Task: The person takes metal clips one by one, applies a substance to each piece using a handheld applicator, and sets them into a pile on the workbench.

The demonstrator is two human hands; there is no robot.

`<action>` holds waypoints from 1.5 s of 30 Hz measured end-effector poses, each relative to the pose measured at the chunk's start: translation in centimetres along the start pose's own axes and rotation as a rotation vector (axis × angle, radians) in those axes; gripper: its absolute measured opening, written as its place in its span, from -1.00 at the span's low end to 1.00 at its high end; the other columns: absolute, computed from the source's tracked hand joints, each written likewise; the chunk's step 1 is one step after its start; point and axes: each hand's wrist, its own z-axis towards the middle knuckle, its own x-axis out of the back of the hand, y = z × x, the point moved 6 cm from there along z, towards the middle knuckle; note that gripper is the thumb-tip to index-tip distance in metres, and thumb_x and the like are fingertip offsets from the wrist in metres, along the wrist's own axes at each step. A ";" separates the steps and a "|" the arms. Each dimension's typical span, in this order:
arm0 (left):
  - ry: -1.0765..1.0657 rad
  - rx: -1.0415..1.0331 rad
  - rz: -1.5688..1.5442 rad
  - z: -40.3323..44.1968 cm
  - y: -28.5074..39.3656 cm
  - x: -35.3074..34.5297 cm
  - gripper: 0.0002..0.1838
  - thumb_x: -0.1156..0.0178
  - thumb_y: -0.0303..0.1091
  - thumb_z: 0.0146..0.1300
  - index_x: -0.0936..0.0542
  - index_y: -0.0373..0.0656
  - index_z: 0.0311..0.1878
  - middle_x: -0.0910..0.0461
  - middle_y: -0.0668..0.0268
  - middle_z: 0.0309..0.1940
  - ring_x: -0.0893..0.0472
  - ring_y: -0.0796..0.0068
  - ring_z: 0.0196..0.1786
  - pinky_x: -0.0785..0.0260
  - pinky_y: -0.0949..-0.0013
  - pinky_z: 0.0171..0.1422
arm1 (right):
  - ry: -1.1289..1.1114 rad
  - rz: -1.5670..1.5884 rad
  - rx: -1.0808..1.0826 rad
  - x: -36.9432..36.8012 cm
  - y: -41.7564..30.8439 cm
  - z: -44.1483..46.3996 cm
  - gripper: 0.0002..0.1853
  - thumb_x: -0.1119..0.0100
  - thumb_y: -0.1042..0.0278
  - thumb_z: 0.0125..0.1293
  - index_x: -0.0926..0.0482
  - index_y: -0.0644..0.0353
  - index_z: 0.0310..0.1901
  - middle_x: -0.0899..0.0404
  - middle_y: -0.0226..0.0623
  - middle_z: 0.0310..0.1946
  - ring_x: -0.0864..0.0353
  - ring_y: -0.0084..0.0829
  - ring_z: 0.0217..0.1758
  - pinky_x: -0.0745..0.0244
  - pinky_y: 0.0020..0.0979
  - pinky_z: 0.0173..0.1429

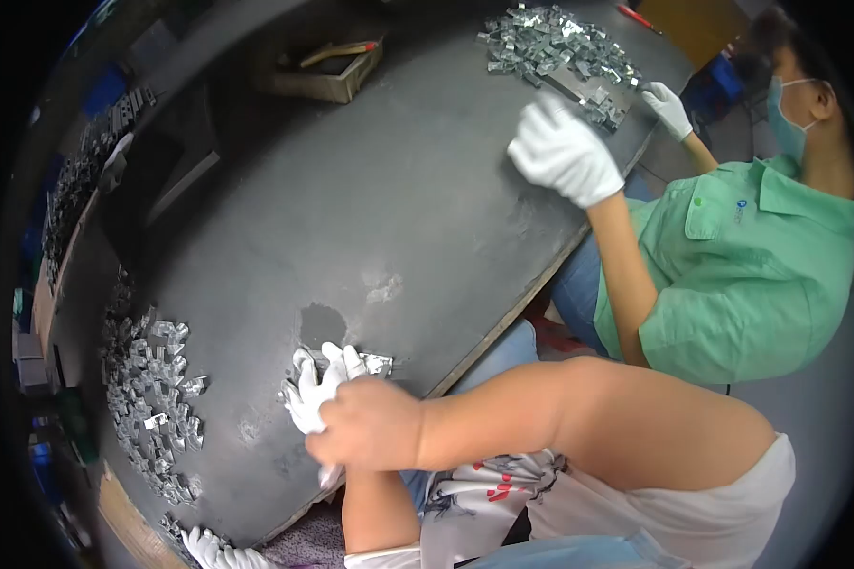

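My left hand (321,387) wears a white glove and is over the dark tabletop, its fingers apart. My right hand (370,427) is bare and closed on the glove's cuff at the left wrist, slightly blurred. Shiny metal pieces (378,364) lie on the table just beyond the gloved fingers, and a few more show at their left side. The glove's lower edge hangs below my right hand. What lies beneath my left palm is hidden.
Metal parts (157,408) are spread at the left, with a co-worker's gloved hand (223,550) below them. A green-shirted co-worker (740,266) at the right has gloved hands near another pile (555,47). A tray (342,85) holds a red-handled tool.
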 end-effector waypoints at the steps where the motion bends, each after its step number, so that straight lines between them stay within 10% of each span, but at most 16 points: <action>1: -0.035 -0.012 -0.022 0.1 0.0 0.0 -0.73 -0.10 -0.02 0.09 -0.56 0.19 -0.15 -0.55 0.47 -0.12 -0.43 0.31 0.06 -0.20 0.12 0.16 | 0.181 0.059 -0.052 2.2 1.1 -0.2 -0.82 -0.08 0.16 0.03 -0.55 0.01 -0.37 -0.31 -0.36 -0.65 -0.37 -0.28 -0.60 -0.30 -0.32 -0.47; 2: -0.062 0.276 -0.039 -1.0 -2.2 -5.6 -0.77 -0.13 -0.02 0.06 -0.60 0.20 -0.23 -0.55 0.37 -0.10 -0.45 0.24 0.02 -0.23 0.16 0.13 | 0.356 0.125 -0.113 4.6 2.7 -1.3 -0.82 -0.06 0.16 0.06 -0.55 0.02 -0.36 -0.33 -0.38 -0.66 -0.38 -0.30 -0.61 -0.30 -0.34 -0.48; 9: 0.116 0.238 -0.231 0.9 -0.2 2.2 -0.76 -0.14 -0.12 0.08 -0.63 0.00 -0.26 -0.53 0.10 -0.13 -0.51 0.14 -0.09 -0.24 0.14 0.14 | 0.672 0.188 -0.371 9.5 8.2 -7.0 -0.81 -0.13 0.64 -0.04 -0.48 0.25 -0.33 -0.45 -0.26 -0.58 -0.43 -0.37 -0.56 -0.33 -0.42 -0.45; 14: 0.126 0.162 -0.426 1.1 -2.9 2.3 -0.85 -0.15 -0.36 0.08 -0.58 -0.13 -0.26 -0.54 0.18 -0.20 -0.50 0.24 -0.23 -0.26 0.28 0.06 | 0.725 0.266 -0.329 9.4 9.3 -7.2 -0.81 -0.14 0.61 0.00 -0.46 0.25 -0.30 -0.45 -0.27 -0.54 -0.42 -0.45 -0.55 -0.34 -0.45 -0.45; 17: 0.077 0.609 -0.267 0.0 -8.5 3.6 -0.77 -0.09 -0.41 0.14 -0.52 -0.22 -0.12 -0.51 0.12 -0.15 -0.47 0.22 -0.11 -0.27 0.34 0.04 | 0.710 0.313 -0.447 9.2 10.4 -6.7 -0.78 -0.14 0.53 0.05 -0.47 0.25 -0.21 -0.46 -0.27 -0.52 -0.42 -0.46 -0.53 -0.37 -0.46 -0.41; 19: 0.404 0.324 0.012 -1.5 -6.0 5.9 -0.69 -0.04 -0.46 0.18 -0.46 -0.26 0.02 -0.48 0.07 -0.06 -0.47 0.28 -0.03 -0.25 0.39 0.10 | 0.640 0.321 -0.642 9.2 12.2 -5.4 -0.74 -0.13 0.45 0.09 -0.46 0.25 -0.14 -0.47 -0.27 -0.49 -0.44 -0.46 -0.49 -0.40 -0.47 -0.35; 21: 0.361 0.105 -0.561 -2.5 -3.3 4.7 -0.62 -0.01 -0.50 0.21 -0.36 -0.31 0.12 -0.42 0.07 0.04 -0.44 0.32 0.04 -0.22 0.37 0.15 | 0.360 0.520 -1.089 8.8 16.7 -3.9 -0.66 -0.12 0.34 0.11 -0.44 0.27 -0.08 -0.52 -0.18 -0.39 -0.52 -0.35 -0.36 -0.44 -0.41 -0.20; 23: 0.078 0.398 -1.315 -3.4 -2.4 2.7 -0.56 -0.02 -0.44 0.23 -0.28 -0.29 0.19 -0.32 0.09 0.14 -0.42 0.31 0.05 -0.21 0.34 0.18 | 0.140 -0.066 -1.206 10.9 19.4 -3.0 -0.65 -0.11 0.28 0.10 -0.44 0.26 -0.09 -0.53 -0.09 -0.28 -0.54 -0.23 -0.21 -0.42 -0.32 -0.10; 27: -0.032 0.831 -2.229 -3.4 -2.8 1.1 -0.42 -0.05 -0.14 0.23 -0.16 -0.19 0.24 -0.29 0.11 0.14 -0.47 0.24 -0.05 -0.33 0.24 0.12 | 0.152 -0.123 -1.362 11.1 21.8 -4.2 -0.74 -0.09 0.30 0.11 -0.48 0.16 -0.15 -0.52 -0.07 -0.27 -0.52 -0.12 -0.18 -0.41 -0.25 -0.10; 33: -0.115 0.984 -2.594 -2.5 -2.5 -0.1 -0.42 -0.13 -0.01 0.15 -0.24 -0.12 0.13 -0.36 0.14 0.04 -0.50 0.21 -0.13 -0.42 0.13 0.02 | -0.001 -0.425 -1.093 8.3 20.5 -3.8 -0.78 -0.06 0.31 0.12 -0.49 0.10 -0.18 -0.50 -0.15 -0.32 -0.53 -0.16 -0.17 -0.45 -0.24 -0.11; 38: -0.141 0.925 -2.608 -2.8 -2.8 -0.5 -0.43 -0.12 0.00 0.15 -0.26 -0.12 0.11 -0.33 0.17 0.06 -0.48 0.22 -0.08 -0.41 0.13 0.03 | -0.381 0.072 -0.863 5.7 13.1 -1.5 -0.81 -0.08 0.38 -0.05 -0.54 0.12 -0.32 -0.55 -0.11 -0.41 -0.54 -0.15 -0.26 -0.41 -0.22 -0.18; 45: 0.035 0.879 -2.354 -3.7 -3.0 -1.0 -0.47 -0.02 -0.06 0.24 -0.25 -0.22 0.14 -0.29 0.13 0.13 -0.40 0.17 0.06 -0.32 0.13 0.14 | -0.113 0.333 -0.771 4.1 9.1 -0.3 -0.72 -0.16 0.30 0.06 -0.52 0.17 -0.17 -0.54 -0.16 -0.33 -0.54 -0.26 -0.27 -0.42 -0.34 -0.15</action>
